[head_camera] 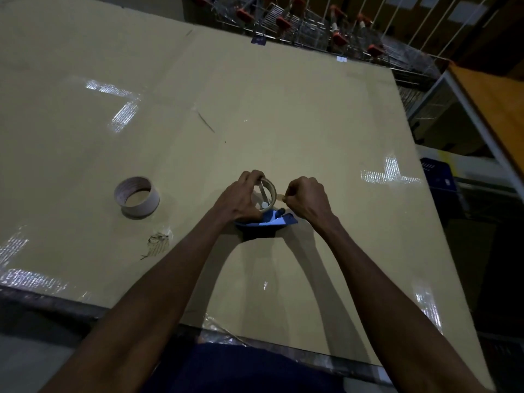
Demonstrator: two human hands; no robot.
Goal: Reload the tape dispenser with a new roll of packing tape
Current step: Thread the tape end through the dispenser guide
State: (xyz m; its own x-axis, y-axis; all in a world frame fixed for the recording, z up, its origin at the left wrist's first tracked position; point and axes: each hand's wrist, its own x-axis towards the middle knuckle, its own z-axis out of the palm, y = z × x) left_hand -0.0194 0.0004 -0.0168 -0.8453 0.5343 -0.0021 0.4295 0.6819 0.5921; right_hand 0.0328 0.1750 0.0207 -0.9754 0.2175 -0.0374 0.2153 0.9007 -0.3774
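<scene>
A dim room; the table (255, 114) is covered in tan cardboard patched with shiny clear tape. Beyond its far edge stand nested shopping carts (326, 26), and a blue crate (438, 177) sits off to the right. An empty cardboard core (137, 196) lies on the left. At centre, the left hand (241, 198) grips the tape roll (268, 191) on the blue dispenser (266, 225); the right hand (307, 198) pinches the tape's end.

Single head view, looking forward-down over table (283, 109); hands near centre.
</scene>
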